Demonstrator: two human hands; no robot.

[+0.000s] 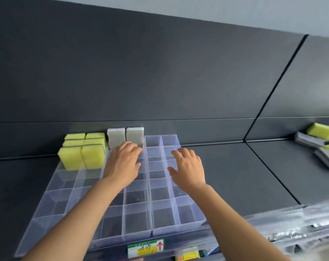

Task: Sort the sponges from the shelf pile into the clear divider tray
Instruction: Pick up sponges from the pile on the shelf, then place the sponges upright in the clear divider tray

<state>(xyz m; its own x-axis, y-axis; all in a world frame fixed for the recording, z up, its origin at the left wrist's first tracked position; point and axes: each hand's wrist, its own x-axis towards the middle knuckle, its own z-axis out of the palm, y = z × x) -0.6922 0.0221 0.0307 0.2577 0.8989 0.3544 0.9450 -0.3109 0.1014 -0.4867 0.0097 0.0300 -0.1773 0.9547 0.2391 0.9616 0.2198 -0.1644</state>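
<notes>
A clear divider tray [160, 219] lies on the dark shelf in front of me. Several yellow sponges [82, 147] stand upright in its far-left compartments. Two grey sponges [125, 137] stand beside them at the back. My left hand [123, 162] hovers palm down over the tray, its fingertips at the base of the grey sponges, holding nothing. My right hand [188, 168] is spread open above the empty compartments on the right. The shelf pile [321, 140] of yellow and grey sponges lies far right against the back wall.
A dark back panel [160, 72] rises behind the shelf. A price label with a red arrow [145, 247] hangs on the shelf's front edge. Clear plastic packaging [291, 225] lies at the lower right. Bare dark shelf [235, 166] stretches between tray and pile.
</notes>
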